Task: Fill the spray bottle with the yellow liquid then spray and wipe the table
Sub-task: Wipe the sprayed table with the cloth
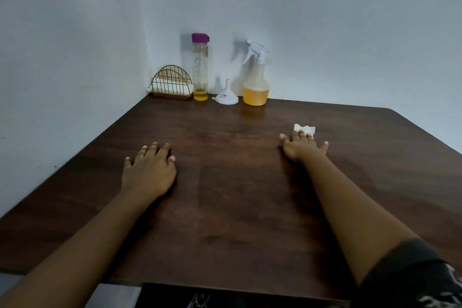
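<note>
A gold wire holder (172,85) with white napkins is set in the corner, against the pale wall (325,20).

Two bottles (200,67) (255,75), one funnel (226,96), one tissue (305,129).

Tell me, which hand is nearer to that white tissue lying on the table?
The right hand: its fingers touch the tissue at its near edge. The left hand lies flat on the table, well off to the tissue's left and closer to the person.
</note>
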